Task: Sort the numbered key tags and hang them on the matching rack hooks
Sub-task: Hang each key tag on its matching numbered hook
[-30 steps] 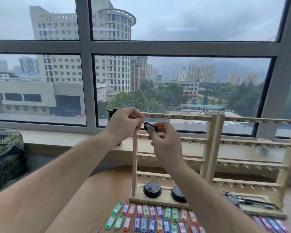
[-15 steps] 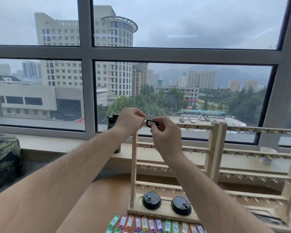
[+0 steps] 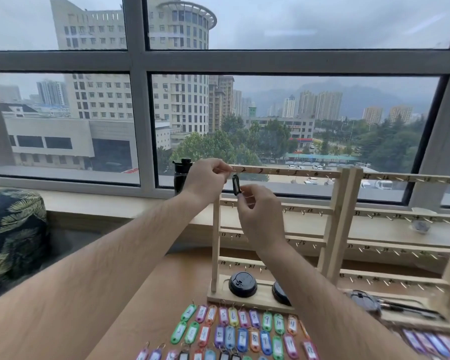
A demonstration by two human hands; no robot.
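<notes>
We see the left forearm (image 3: pixel 120 255) and the right forearm (image 3: pixel 322 294), both bare and long, with thin dark hairs on them. The left hand (image 3: pixel 205 180) and the right hand (image 3: pixel 257 211) are bare too.

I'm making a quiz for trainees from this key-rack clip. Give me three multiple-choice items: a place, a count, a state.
1. Where is the black plastic key tag? A) on the table B) at the left end of the wooden rack's top rail C) on the bottom rail
2. How many round black lids sit on the rack's base? A) one B) two C) four
3. What is the right hand doing? A) lying flat on the table B) pinching the tag's lower end C) holding a lid
Answers: 1 B, it is beside the numeral 2; 2 B, a pair side by side; 3 B, it pinches the tag there while the left hand pinches the top.
</notes>
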